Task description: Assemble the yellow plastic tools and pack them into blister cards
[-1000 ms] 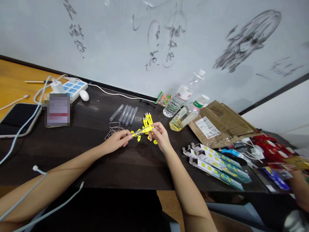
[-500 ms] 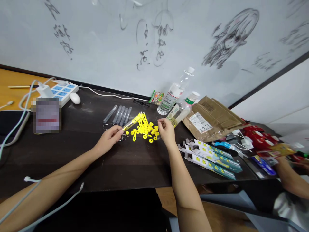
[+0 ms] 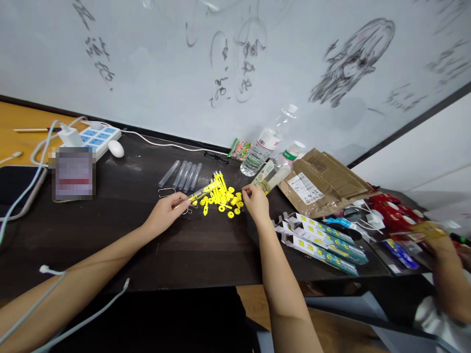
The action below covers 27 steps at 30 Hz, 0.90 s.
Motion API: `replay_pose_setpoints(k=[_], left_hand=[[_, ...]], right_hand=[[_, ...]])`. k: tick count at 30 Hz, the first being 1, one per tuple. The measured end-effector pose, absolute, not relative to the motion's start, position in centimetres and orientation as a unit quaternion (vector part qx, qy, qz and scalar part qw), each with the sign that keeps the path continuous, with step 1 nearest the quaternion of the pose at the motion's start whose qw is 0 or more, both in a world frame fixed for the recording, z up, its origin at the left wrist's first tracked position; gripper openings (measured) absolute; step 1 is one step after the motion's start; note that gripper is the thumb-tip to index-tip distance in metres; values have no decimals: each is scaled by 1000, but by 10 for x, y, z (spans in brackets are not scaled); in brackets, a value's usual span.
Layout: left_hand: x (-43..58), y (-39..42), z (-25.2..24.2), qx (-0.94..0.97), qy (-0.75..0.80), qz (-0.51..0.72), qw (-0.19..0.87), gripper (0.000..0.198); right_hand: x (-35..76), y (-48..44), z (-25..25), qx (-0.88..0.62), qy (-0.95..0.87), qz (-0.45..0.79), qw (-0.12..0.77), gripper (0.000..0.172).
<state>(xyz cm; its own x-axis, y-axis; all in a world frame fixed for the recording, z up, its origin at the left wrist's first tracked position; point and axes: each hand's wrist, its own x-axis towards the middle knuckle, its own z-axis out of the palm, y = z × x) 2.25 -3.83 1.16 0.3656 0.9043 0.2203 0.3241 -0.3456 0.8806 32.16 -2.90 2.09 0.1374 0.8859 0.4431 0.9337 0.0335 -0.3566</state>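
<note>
My left hand (image 3: 171,209) is closed around a clear plastic tube with a yellow rod in it (image 3: 198,194), which slants up to the right toward the yellow parts. A heap of small yellow plastic parts (image 3: 222,195), among them rings and long rods, lies between my hands. My right hand (image 3: 256,200) is at the heap's right edge with thumb and fingertips pinched together; whatever may be between them is too small to make out. Several empty clear tubes (image 3: 187,175) lie behind my left hand. A bent wire hook (image 3: 167,190) rests beside them.
Behind the heap stand two bottles (image 3: 259,152), a snack packet (image 3: 240,148) and glasses (image 3: 216,157). To the right lie a brown parcel (image 3: 324,179) and narrow cartons (image 3: 320,240). A power strip (image 3: 97,142) is at left. Another person's arm (image 3: 449,279) reaches in at far right.
The tube in my left hand has tilted lower, and its near end now shows past my fingers. My right hand stays pinched by the heap. The other person's arm has shifted.
</note>
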Motion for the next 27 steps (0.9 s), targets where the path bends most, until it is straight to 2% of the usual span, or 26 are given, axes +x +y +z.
replay_pose_setpoints(k=[3, 10, 17, 19, 21, 24, 27], left_hand=[[22, -38, 11, 726, 432, 376, 382, 30], [25, -40, 11, 712, 431, 389, 394, 30], [26, -40, 7, 730, 425, 372, 384, 31], [25, -40, 7, 734, 426, 370, 377, 32], [24, -39, 8, 735, 428, 371, 374, 33], [23, -39, 10, 736, 431, 370, 369, 33], [22, -38, 10, 744, 432, 364, 357, 32]], right_hand=[[305, -33, 21, -611, -731, 1, 302, 15], [251, -41, 4, -501, -842, -39, 197, 34], [240, -29, -9, -527, -828, -64, 181, 22], [244, -27, -9, -535, -812, -27, 231, 19], [253, -26, -6, -546, -764, 54, 339, 17], [267, -25, 2, -529, -629, 244, 515, 21], [273, -28, 13, -470, -541, 384, 582, 27]])
